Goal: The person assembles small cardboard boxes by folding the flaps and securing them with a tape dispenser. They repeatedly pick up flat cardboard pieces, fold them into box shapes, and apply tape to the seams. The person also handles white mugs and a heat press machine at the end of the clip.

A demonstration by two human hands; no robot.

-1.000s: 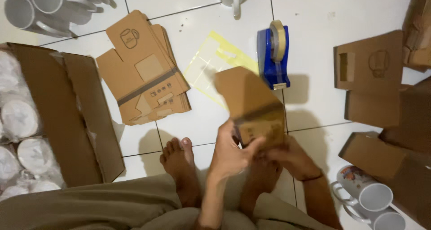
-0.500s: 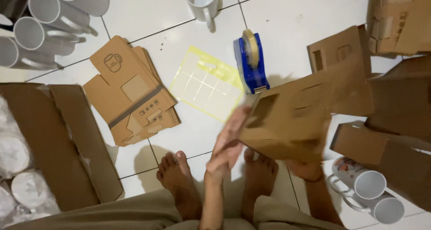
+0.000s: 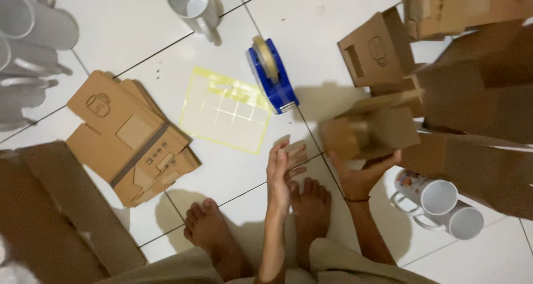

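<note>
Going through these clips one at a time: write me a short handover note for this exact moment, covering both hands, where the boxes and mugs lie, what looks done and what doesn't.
Right hand: holds a small cardboard box from below, blurred, above the floor.
Left hand: open, empty, beside the box, not touching it.
On the tiles: flat box blanks at left, a yellow sheet, a blue tape dispenser, one white mug at top, two mugs lying at right.
Done: one box is formed; more folded boxes sit at upper right.
Left: no mug shows in the held box; the blanks remain flat.
</note>
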